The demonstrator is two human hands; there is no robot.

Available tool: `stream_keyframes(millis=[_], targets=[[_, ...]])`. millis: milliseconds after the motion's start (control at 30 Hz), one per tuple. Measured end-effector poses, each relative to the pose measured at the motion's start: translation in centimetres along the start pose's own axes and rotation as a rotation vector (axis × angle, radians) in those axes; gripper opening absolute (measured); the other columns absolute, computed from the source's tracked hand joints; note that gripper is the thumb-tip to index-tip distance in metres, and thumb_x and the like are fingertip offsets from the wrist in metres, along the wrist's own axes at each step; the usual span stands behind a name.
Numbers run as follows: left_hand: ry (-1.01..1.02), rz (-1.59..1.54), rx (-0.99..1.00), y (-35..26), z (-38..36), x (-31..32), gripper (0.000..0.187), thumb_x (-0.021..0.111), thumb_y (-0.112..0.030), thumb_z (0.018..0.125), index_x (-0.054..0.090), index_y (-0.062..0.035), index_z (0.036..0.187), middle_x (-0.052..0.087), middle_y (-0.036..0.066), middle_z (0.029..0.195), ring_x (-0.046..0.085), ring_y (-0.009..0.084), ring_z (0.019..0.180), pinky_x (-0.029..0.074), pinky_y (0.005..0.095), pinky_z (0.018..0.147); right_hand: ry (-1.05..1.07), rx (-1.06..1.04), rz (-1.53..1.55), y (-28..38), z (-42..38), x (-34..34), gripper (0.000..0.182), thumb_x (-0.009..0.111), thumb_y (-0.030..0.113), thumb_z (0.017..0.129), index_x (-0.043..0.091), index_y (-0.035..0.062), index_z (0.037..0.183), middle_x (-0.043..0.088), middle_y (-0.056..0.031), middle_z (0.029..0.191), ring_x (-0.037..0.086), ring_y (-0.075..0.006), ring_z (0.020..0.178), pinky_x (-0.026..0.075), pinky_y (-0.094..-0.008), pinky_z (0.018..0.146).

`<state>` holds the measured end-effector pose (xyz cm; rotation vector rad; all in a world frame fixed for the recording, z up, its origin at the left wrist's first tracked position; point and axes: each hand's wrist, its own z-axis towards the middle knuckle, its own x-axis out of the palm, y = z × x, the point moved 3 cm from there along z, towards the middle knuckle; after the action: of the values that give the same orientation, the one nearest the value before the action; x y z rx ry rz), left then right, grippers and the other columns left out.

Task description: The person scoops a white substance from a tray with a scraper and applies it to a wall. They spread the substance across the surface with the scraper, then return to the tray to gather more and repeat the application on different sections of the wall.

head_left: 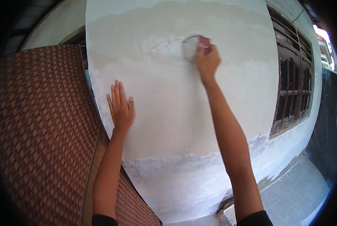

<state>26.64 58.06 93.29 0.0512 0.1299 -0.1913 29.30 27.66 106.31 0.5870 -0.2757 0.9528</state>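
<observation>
Wall [161,120] x1 | L hand [120,109] on it | R hand [207,62] w/ 1 reddish tool [204,40]

Left side: a woven screen [44,124] in brown and tan, running down to the bottom edge of the view. Right side: a window [299,90] with a dark wooden frame and barred panes, horizontal slats [288,31] above them. A thin wire [299,15] noted near its upper corner. Far right: a dark panel [328,113], detail too dim to tell; part of a building [324,49] seen above it. Lower right: grey floor [294,192]. Bottom edge: a pale-topped block [227,217], partly visible
</observation>
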Motion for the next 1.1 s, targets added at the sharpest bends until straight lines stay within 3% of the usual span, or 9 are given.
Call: stream_keyframes(millis=[100, 133, 200, 300, 633, 733, 800, 900, 1100], targets=[[0.023, -0.022, -0.019, -0.6, -0.2, 0.1, 0.062, 0.039, -0.024, 0.100, 0.015, -0.0043, 0.154, 0.015, 0.013, 0.161, 0.011, 0.0305, 0.149, 0.003, 0.0520, 0.119, -0.140, 0.142, 0.053, -2.0, 2.2, -5.0, 0.025, 0.066, 0.021, 0.088, 0.063, -0.0020, 0.097, 0.067, -0.0181, 0.087, 0.065, -0.0323, 0.087, 0.049, -0.0395, 0.076], [0.025, -0.022, -0.019, -1.0, -0.3, 0.1, 0.062, 0.039, -0.024, 0.100, 0.015, -0.0043, 0.154, 0.015, 0.013, 0.161, 0.011, 0.0305, 0.149, 0.003, 0.0520, 0.119, -0.140, 0.143, 0.051, -2.7, 2.4, -6.1, 0.025, 0.066, 0.021, 0.088, 0.063, -0.0020, 0.097, 0.067, -0.0181, 0.087, 0.065, -0.0323, 0.087, 0.049, -0.0395, 0.076], [0.048, -0.059, -0.113, -1.9, -0.4, 0.5, 0.065, 0.039, -0.026, 0.100, 0.011, -0.0043, 0.155, 0.011, 0.014, 0.161, 0.007, 0.0322, 0.149, 0.001, 0.0533, 0.118, -0.079, 0.303, 0.172, -4.2, 2.2, -8.4, 0.026, 0.066, 0.023, 0.090, 0.062, -0.0007, 0.100, 0.066, -0.0115, 0.092, 0.062, -0.0225, 0.085, 0.049, -0.0348, 0.075], [0.025, -0.190, -0.179, -3.9, -1.0, 1.1, 0.068, 0.041, -0.029, 0.100, 0.010, -0.0042, 0.155, 0.009, 0.015, 0.162, 0.006, 0.0330, 0.149, 0.000, 0.0542, 0.117, -0.049, 0.414, 0.275, -7.1, 1.0, -10.8, 0.028, 0.066, 0.026, 0.092, 0.061, 0.0008, 0.102, 0.062, -0.0062, 0.094, 0.057, -0.0149, 0.084, 0.048, -0.0307, 0.075], [0.136, -0.598, -0.189, -11.1, -5.3, 0.7, 0.061, 0.043, -0.028, 0.100, 0.022, -0.0058, 0.152, 0.020, 0.015, 0.159, 0.014, 0.0323, 0.148, 0.004, 0.0530, 0.118, 0.029, 0.793, 0.433, -11.0, -5.0, -20.3, 0.026, 0.065, 0.026, 0.093, 0.058, 0.0026, 0.102, 0.060, -0.0033, 0.090, 0.057, -0.0120, 0.081, 0.049, -0.0305, 0.066], [0.112, -0.773, -0.204, -12.9, -6.5, 0.2, 0.053, 0.043, -0.025, 0.100, 0.032, -0.0071, 0.149, 0.029, 0.014, 0.155, 0.024, 0.0307, 0.145, 0.013, 0.0472, 0.118, 0.078, 0.821, 0.305, -11.9, -5.8, -24.1, 0.026, 0.065, 0.026, 0.093, 0.057, 0.0042, 0.104, 0.060, -0.0036, 0.093, 0.057, -0.0127, 0.084, 0.051, -0.0316, 0.066], [0.141, -0.896, -0.262, -14.3, -7.4, 0.0, 0.045, 0.045, -0.021, 0.100, 0.043, -0.0058, 0.142, 0.041, 0.014, 0.147, 0.036, 0.0283, 0.138, 0.027, 0.0409, 0.114, 0.082, 0.857, 0.293, -12.1, -6.4, -26.3, 0.027, 0.064, 0.027, 0.093, 0.056, 0.0053, 0.107, 0.060, -0.0040, 0.098, 0.058, -0.0134, 0.085, 0.051, -0.0313, 0.067], [0.189, -0.999, -0.338, -16.7, -10.2, 0.0, 0.038, 0.046, -0.019, 0.101, 0.052, -0.0041, 0.135, 0.050, 0.014, 0.138, 0.047, 0.0260, 0.130, 0.037, 0.0381, 0.108, 0.114, 0.881, 0.265, -12.2, -8.4, -29.3, 0.028, 0.063, 0.027, 0.094, 0.054, 0.0065, 0.111, 0.060, -0.0040, 0.101, 0.059, -0.0134, 0.087, 0.052, -0.0312, 0.068], [0.390, -1.156, -0.489, -21.1, -18.4, 2.1, 0.034, 0.046, -0.019, 0.102, 0.055, -0.0022, 0.130, 0.059, 0.013, 0.129, 0.055, 0.0231, 0.122, 0.042, 0.0361, 0.103, 0.215, 0.937, 0.264, -12.6, -14.6, -36.7, 0.030, 0.062, 0.028, 0.095, 0.053, 0.0087, 0.116, 0.060, -0.0030, 0.103, 0.060, -0.0116, 0.086, 0.052, -0.0290, 0.064]])
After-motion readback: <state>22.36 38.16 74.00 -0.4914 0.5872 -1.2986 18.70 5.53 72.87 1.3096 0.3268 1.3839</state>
